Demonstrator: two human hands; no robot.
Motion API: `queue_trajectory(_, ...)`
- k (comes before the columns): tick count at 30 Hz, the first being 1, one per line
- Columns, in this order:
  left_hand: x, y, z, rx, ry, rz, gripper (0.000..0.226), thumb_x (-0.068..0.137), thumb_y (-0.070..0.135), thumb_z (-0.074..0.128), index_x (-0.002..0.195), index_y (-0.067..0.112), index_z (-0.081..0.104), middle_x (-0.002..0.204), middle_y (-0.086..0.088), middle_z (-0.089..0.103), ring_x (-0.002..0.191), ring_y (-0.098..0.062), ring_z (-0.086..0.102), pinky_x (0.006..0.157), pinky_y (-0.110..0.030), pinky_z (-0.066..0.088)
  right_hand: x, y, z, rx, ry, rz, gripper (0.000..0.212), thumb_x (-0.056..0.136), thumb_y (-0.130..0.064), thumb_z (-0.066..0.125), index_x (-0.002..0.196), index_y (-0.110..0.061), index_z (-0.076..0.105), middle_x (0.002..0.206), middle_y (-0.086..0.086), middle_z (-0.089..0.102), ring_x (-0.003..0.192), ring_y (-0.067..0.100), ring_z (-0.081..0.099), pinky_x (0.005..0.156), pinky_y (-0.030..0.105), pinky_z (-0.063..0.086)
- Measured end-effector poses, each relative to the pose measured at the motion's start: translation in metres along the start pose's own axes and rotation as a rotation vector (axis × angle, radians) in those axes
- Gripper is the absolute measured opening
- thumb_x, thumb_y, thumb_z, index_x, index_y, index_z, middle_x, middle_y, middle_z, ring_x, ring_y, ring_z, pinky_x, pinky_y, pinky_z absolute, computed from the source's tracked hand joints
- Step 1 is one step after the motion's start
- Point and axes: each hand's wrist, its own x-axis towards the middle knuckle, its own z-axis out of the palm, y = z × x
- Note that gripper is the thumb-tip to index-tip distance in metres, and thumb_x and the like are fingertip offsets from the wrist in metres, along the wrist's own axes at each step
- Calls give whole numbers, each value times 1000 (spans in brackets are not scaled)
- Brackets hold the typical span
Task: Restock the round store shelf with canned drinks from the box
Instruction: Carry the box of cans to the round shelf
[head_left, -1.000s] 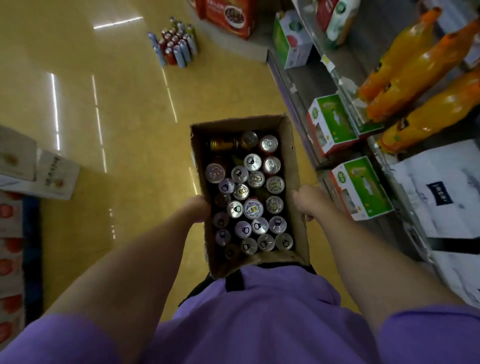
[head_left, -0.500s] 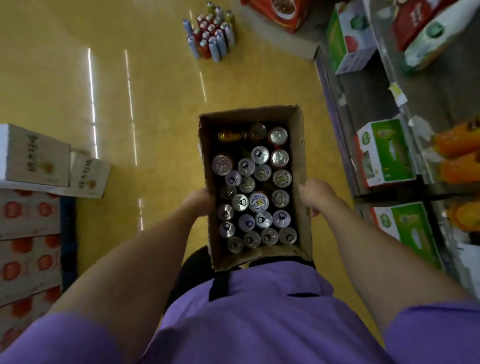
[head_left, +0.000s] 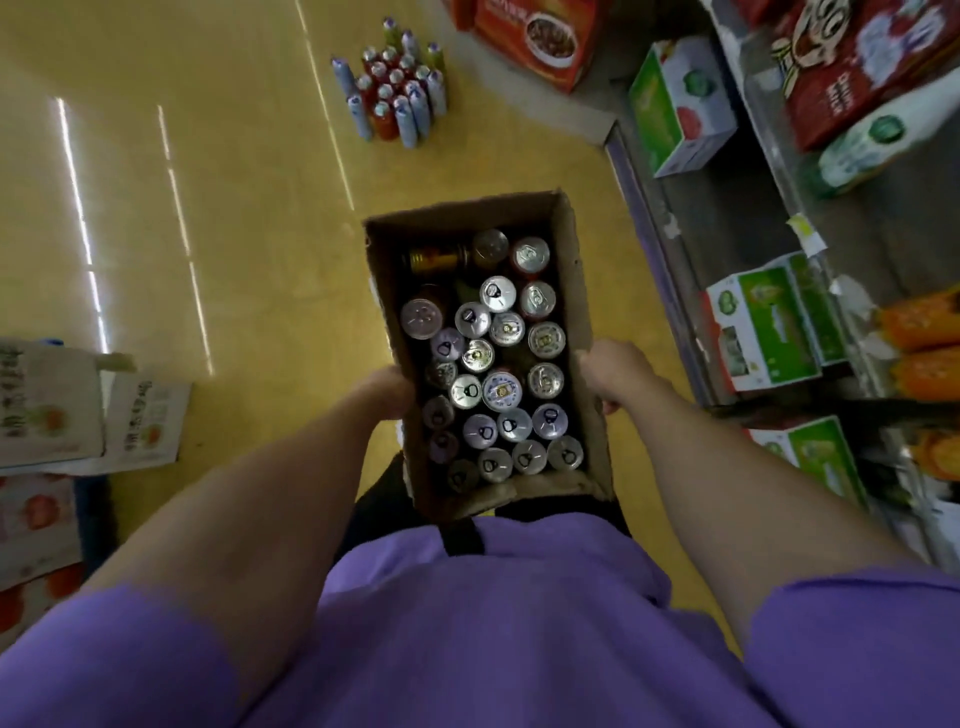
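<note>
A person in a purple shirt (head_left: 498, 613) holds an open cardboard box (head_left: 582, 291) level in front of the waist, above the yellow floor (head_left: 218, 218). Both forearms reach forward and slightly inward, elbows bent, one on each long side of the box. The left hand (head_left: 382, 392) grips the left wall about halfway along, its fingers curled under or around the edge (the fingertips themselves are hidden behind the cardboard). The right hand (head_left: 610, 376) clasps the right wall at much the same level, thumb side toward the rim and fingers wrapped down the outside.

Inside the box stand the canned drinks (head_left: 493, 374), packed upright so their silver tops with pull tabs face the camera; one gold can (head_left: 436, 257) lies on its side at the far end. The near end of the box touches the shirt.

On the floor ahead, well apart from the box, stands a cluster of bottles (head_left: 395, 93). To the right runs a shelf (head_left: 727, 223) carrying green cartons (head_left: 769, 327) and orange bottles (head_left: 919, 322). To the left lie white cartons (head_left: 93, 410).
</note>
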Motion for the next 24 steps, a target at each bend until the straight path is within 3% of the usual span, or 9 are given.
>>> queue_trajectory(4,12,-20,-56,91,-17,54,34,98,14,45,127,1,55,127,-20,59,116,-38,58,90,-44,50,3,-49,2,-43,30,14,36,104,-28,37,98,0,58,72,15,62,50,28,65,45,28,48)
queue_trajectory(7,29,-37,-85,158,-43,110,34,97,14,47,127,0,55,125,-21,60,113,-38,59,88,-42,51,8,-83,1,-93,17,-14,38,105,-26,34,99,2,60,80,16,65,55,30,68,50,31,53)
queue_trajectory(10,43,-47,-114,245,-28,107,34,98,11,44,129,2,54,126,-19,59,111,-35,61,76,-35,49,10,-118,-7,-133,3,-34,34,104,-18,32,113,1,60,102,16,66,55,27,68,53,32,54)
queue_trajectory(12,51,-52,-133,283,-21,108,34,97,12,44,128,3,55,125,-18,60,109,-33,62,68,-31,44,15,-138,-11,-119,-4,-49,34,105,-16,32,116,1,58,103,16,63,64,30,71,60,36,58)
queue_trajectory(14,61,-56,-151,273,-10,99,34,97,13,45,127,4,57,124,-17,61,108,-33,62,69,-32,47,21,-157,-16,-130,-12,-69,33,104,-15,32,116,2,58,100,16,62,72,33,71,68,41,60)
queue_trajectory(16,69,-53,-171,250,4,84,34,98,16,45,128,4,56,124,-18,61,109,-35,61,76,-36,50,32,-178,-25,-109,-2,-86,33,104,-17,33,116,2,57,96,15,59,69,32,69,68,43,59)
queue_trajectory(18,78,-46,-193,220,18,66,35,98,16,45,129,3,54,125,-19,60,107,-33,61,71,-34,45,48,-199,-35,-68,0,-101,31,105,-19,32,111,0,57,91,12,55,67,32,68,65,43,59)
queue_trajectory(21,99,-36,-223,184,27,35,35,98,14,46,129,1,54,124,-20,60,94,-28,59,68,-29,38,80,-225,-49,-29,-6,-100,32,105,-27,34,104,-2,53,87,14,61,56,30,68,50,32,54)
queue_trajectory(24,125,-22,-254,142,28,-8,35,99,14,45,129,-2,53,124,-23,59,90,-25,55,68,-34,41,118,-257,-64,28,-32,-116,29,105,-20,34,100,-3,56,91,16,65,61,30,70,56,32,57)
